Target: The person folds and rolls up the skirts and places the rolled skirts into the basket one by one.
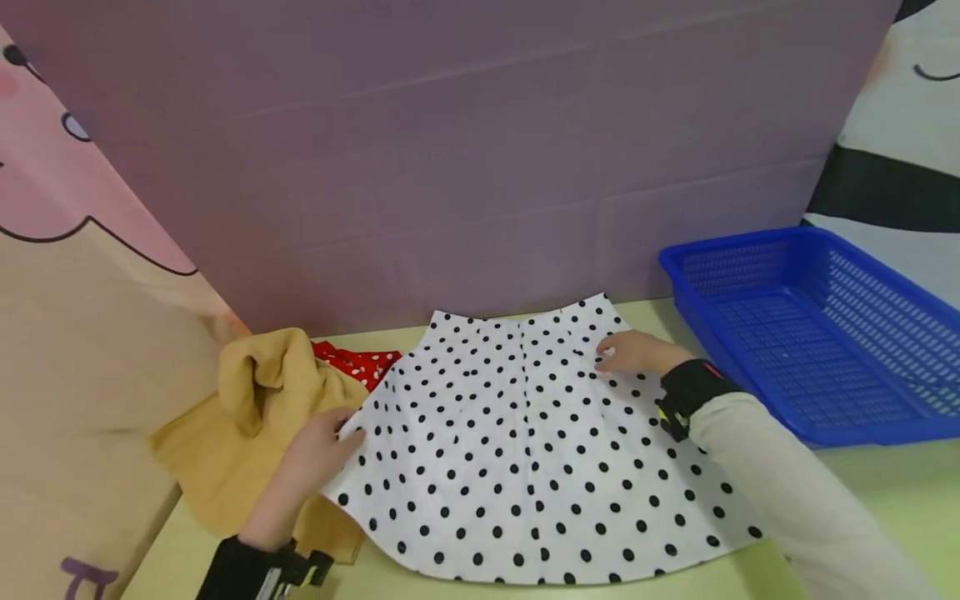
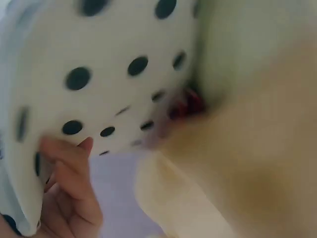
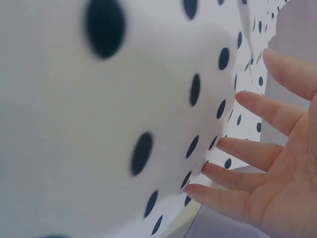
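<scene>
Centrally, polka-dot skirt: a flared white skirt (image 1: 480, 433) with black dots, a skirt judging by its cut, is spread between the two hands, to the right of the left hand and beneath and leftward of the right.
Left hand: the skirt's left edge is pinched between thumb and fingers by the left hand (image 1: 321, 450), close to the hem corner.
Right hand: nothing is gripped by the right hand (image 1: 641, 352); its fingers are shown extended and spread in the right wrist view, laid lightly at the cloth near the upper right side.
Seam and spread: the centre seam (image 1: 525, 400) is run outward, away from the person, between the hands; the widest span is laid crosswise along the hem (image 1: 450, 571), nearer than both hands.
Nearer hand: the narrow waist edge (image 1: 487, 325) is approached more closely by the right hand, the hem by the left.
Mustard-yellow garment: a bunched mustard-yellow garment (image 1: 232, 462) is found left of the left hand and partly under its forearm.
Red dotted cloth: white-dotted red cloth (image 1: 348, 362) is half hidden just beyond the left hand.
Blue basket: a blue plastic basket (image 1: 885, 433) is set to the right of the right hand, apart from it.
</scene>
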Demonstrator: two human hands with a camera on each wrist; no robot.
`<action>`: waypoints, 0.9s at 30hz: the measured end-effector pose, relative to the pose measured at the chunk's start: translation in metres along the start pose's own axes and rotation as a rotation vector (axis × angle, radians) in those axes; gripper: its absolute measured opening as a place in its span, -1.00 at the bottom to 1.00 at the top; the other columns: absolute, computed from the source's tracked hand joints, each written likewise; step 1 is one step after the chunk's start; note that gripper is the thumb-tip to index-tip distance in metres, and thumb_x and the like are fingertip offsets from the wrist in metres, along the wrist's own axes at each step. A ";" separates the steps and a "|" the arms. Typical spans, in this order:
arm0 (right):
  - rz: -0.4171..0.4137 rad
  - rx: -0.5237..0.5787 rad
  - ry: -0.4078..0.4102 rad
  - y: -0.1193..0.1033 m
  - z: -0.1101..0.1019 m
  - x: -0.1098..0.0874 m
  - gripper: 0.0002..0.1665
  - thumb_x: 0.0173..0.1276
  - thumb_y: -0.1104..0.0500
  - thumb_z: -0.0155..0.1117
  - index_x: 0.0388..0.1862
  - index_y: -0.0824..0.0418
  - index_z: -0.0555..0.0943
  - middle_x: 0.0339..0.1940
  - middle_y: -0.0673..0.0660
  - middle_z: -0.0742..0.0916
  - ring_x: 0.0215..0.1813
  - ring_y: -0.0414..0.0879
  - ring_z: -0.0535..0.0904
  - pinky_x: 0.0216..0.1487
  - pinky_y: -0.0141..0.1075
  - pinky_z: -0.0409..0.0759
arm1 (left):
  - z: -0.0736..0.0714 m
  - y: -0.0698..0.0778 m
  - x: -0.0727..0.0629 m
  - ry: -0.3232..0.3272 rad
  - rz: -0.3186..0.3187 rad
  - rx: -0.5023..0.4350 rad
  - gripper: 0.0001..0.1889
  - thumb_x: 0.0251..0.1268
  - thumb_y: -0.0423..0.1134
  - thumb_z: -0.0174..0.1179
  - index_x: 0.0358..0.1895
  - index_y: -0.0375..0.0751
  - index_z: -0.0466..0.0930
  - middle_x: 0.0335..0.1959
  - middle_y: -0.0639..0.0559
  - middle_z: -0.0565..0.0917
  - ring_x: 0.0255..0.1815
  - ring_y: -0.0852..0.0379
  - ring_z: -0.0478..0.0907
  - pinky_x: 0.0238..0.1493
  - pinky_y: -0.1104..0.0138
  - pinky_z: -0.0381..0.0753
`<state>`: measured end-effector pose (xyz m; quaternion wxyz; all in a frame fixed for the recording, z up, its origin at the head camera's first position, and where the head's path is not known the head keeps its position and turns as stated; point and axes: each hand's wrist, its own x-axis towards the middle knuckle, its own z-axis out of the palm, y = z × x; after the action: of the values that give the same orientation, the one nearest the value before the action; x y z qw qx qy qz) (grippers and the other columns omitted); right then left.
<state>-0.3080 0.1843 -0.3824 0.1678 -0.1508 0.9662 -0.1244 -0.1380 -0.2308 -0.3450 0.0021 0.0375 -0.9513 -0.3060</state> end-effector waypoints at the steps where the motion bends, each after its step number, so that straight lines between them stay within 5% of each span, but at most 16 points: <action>1: -0.010 0.018 -0.004 -0.002 -0.001 0.002 -0.42 0.36 -0.03 0.11 0.20 0.35 0.47 0.26 0.40 0.49 0.24 0.27 0.42 0.24 0.10 0.36 | 0.001 0.007 0.002 0.021 0.017 -0.024 -0.80 0.25 -0.29 0.11 -0.15 -0.31 0.60 -0.44 -0.04 0.63 -0.53 0.19 0.51 -0.41 0.33 0.48; 6: -0.087 0.137 -0.013 -0.015 -0.008 0.010 -0.43 0.43 -0.03 0.03 0.22 0.35 0.45 0.28 0.39 0.47 0.28 0.28 0.37 0.28 0.12 0.30 | 0.016 0.046 0.017 0.082 0.126 -0.167 -0.85 0.23 -0.33 0.13 -0.20 -0.31 0.61 -0.46 -0.07 0.59 -0.56 0.20 0.45 -0.45 0.38 0.44; 11: -0.197 0.243 -0.098 -0.044 -0.014 0.016 -0.40 0.46 -0.08 -0.03 0.30 0.28 0.40 0.25 0.31 0.53 0.21 0.17 0.47 0.23 0.07 0.39 | 0.049 0.078 0.029 0.068 0.257 -0.280 -0.84 0.20 -0.38 0.14 -0.21 -0.33 0.64 -0.42 -0.08 0.61 -0.52 0.19 0.42 -0.44 0.40 0.44; 15: -0.264 0.315 -0.188 -0.079 -0.015 0.018 -0.38 0.47 -0.10 -0.05 0.37 0.22 0.32 0.28 0.24 0.51 0.21 0.11 0.51 0.22 0.02 0.44 | 0.078 0.091 0.036 -0.030 0.330 -0.323 -0.85 0.21 -0.39 0.12 -0.22 -0.33 0.65 -0.39 -0.08 0.64 -0.51 0.22 0.42 -0.42 0.41 0.46; 20: -0.329 0.371 -0.246 -0.118 -0.011 0.023 -0.31 0.46 -0.09 -0.01 0.49 0.05 0.14 0.25 0.21 0.55 0.10 0.01 0.56 0.14 -0.05 0.50 | 0.103 0.096 0.040 -0.159 0.417 -0.259 -0.87 0.25 -0.38 0.11 -0.22 -0.26 0.65 -0.37 -0.03 0.62 -0.45 0.24 0.40 -0.32 0.42 0.42; 24: -0.358 0.320 -0.215 -0.134 -0.008 0.027 -0.21 0.42 -0.03 0.09 0.52 0.07 0.04 0.26 0.28 0.53 0.01 -0.01 0.57 0.04 -0.16 0.54 | 0.113 0.102 0.038 -0.224 0.432 -0.232 -0.86 0.27 -0.34 0.11 -0.19 -0.23 0.64 -0.31 0.00 0.64 -0.33 0.23 0.44 -0.16 0.35 0.45; 27: -0.376 0.243 -0.175 -0.137 -0.005 0.032 -0.13 0.38 0.07 0.17 0.53 0.12 -0.02 0.33 0.32 0.45 0.16 0.06 0.52 0.06 -0.19 0.52 | 0.116 0.108 0.035 -0.264 0.435 -0.242 -0.82 0.27 -0.33 0.10 -0.13 -0.24 0.64 -0.22 0.01 0.66 -0.22 0.19 0.50 -0.05 0.29 0.48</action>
<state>-0.3046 0.0485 -0.3469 0.2418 -0.3172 0.8808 -0.2553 -0.1835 -0.0782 -0.3773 -0.0516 -0.2083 -0.8856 -0.4119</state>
